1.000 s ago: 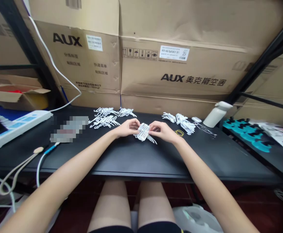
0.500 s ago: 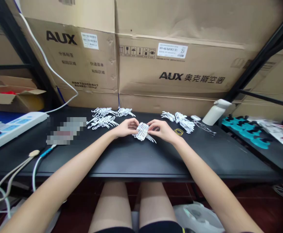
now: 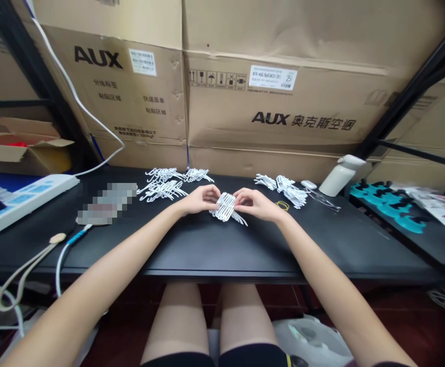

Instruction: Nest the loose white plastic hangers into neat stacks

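Note:
A bundle of white wire hooks (image 3: 225,207) is at the middle of the black table, its hooks lined up side by side with some ends fanning out to the lower right. My left hand (image 3: 200,200) pinches the bundle's left side between thumb and fingers. From the other side, my right hand (image 3: 259,204) grips it with thumb and curled fingers. Further back on the left are several piles of similar hooks (image 3: 163,189), and more hooks (image 3: 291,191) lie at the back right. Yellow rubber bands (image 3: 282,205) rest just beyond my right hand.
A white bottle (image 3: 340,176) stands at the back right, near teal plastic pieces (image 3: 388,204) on a black surface. At left are a power strip (image 3: 27,201) and a pixelated flat object (image 3: 107,204) with a cable. Large cardboard boxes (image 3: 222,122) wall off the table's back.
The view has shifted very slightly. Both hands keep the same hold on the bundle, and nothing else has visibly moved.

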`<state>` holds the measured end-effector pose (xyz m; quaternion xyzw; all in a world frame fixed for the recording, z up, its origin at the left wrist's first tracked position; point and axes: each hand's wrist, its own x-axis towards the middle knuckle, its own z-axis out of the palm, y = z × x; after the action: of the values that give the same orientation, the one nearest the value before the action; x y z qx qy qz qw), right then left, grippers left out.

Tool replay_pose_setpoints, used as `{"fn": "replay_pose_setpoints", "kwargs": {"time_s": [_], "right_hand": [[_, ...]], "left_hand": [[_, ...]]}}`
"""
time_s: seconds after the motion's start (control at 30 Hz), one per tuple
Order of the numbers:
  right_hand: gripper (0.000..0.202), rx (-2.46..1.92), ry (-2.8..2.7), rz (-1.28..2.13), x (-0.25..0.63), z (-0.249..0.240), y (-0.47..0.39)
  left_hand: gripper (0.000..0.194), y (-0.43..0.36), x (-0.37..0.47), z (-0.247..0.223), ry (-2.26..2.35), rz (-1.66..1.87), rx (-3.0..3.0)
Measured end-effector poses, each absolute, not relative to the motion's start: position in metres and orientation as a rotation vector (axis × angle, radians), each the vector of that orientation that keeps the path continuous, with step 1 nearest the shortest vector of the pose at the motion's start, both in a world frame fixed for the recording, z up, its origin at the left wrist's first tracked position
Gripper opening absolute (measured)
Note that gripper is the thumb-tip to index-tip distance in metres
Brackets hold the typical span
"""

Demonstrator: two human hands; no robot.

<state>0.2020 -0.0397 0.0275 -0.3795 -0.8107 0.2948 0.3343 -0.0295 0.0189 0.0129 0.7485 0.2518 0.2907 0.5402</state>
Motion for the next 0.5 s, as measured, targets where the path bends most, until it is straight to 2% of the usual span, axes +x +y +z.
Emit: {"fn": "replay_pose_setpoints", "kwargs": {"time_s": [0.2,0.5], "right_hand": [[0.025,-0.991,-2.115,0.823,0.2015,0.0291,-0.0411],[0.017,-0.977,-2.179,0.639,0.2005,0.0226,-0.0396]], "left_hand": [[0.039,0.0176,-0.0293,0.0142,0.619,0.685,1.784],[0.04,0.0163,-0.0287,0.0152,0.64,0.706,1.79]]}}
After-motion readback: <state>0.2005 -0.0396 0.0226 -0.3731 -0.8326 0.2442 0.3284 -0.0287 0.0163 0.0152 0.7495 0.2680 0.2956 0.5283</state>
